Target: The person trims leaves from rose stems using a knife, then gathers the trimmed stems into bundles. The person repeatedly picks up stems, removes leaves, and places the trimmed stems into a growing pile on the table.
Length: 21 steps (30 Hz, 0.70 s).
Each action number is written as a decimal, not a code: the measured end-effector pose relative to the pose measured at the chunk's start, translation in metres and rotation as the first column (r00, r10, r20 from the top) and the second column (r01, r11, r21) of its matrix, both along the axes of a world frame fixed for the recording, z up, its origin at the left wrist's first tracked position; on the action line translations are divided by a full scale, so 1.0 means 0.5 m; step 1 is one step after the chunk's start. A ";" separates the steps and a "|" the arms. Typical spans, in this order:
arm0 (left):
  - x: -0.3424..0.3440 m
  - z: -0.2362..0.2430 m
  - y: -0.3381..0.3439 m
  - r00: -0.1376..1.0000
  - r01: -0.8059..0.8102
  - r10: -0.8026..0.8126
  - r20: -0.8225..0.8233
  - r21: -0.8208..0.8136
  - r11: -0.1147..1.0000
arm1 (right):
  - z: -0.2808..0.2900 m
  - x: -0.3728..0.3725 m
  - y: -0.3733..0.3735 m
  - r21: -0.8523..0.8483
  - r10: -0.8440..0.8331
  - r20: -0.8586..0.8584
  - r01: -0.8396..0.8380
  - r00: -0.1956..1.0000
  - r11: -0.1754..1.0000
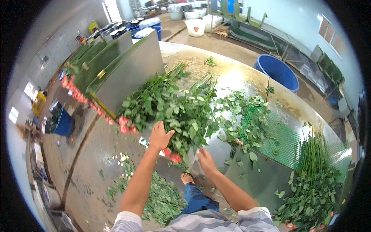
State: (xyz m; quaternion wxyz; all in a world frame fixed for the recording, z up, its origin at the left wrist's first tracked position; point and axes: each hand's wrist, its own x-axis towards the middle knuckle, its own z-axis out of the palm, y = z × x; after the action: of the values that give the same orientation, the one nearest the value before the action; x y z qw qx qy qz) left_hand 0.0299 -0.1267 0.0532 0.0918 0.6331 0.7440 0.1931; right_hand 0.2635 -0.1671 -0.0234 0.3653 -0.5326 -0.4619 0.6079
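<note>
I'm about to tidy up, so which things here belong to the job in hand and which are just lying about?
Seemingly in the job:
- leafy flower stems by left hand and right hand
- worktable
- green mesh

Apparently just lying about:
- loose leaves on the floor
- blue tub beyond the worktable
- white tub

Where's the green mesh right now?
Head view, right side: the green mesh lies on the table, right of the right hand, loose leaves over its left end, a stem bundle across its right part.

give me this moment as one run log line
left hand: open, at green leafy stems with coral-red blooms, contact unclear | right hand: beside them, hold unclear | farther right: green mesh sheet
</note>
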 end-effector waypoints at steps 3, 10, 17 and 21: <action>-0.061 -0.092 0.135 0.993 -0.098 0.113 0.031 -0.313 0.945 | -0.063 -0.087 0.132 -0.014 -0.153 0.167 0.157 0.974 0.987; 0.016 -0.131 0.205 0.898 0.415 -0.265 0.350 -0.478 0.774 | -0.057 -0.183 0.233 -0.551 -0.355 -0.313 0.136 0.881 0.823; -0.028 -0.082 0.185 0.884 0.468 -0.412 0.222 -0.433 0.770 | 0.066 -0.232 0.214 -0.447 -0.353 -0.526 0.102 0.774 0.889; -0.117 -0.017 0.134 0.765 0.602 -0.604 0.224 0.086 0.794 | 0.107 -0.272 0.155 -0.221 -0.244 -0.368 0.171 0.897 0.960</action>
State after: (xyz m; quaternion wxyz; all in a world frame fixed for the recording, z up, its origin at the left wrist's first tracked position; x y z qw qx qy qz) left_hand -0.0287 -0.0596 0.0446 0.2354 0.8105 0.4837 0.2317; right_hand 0.1273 -0.0898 0.0299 0.4624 -0.4780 -0.2619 0.6994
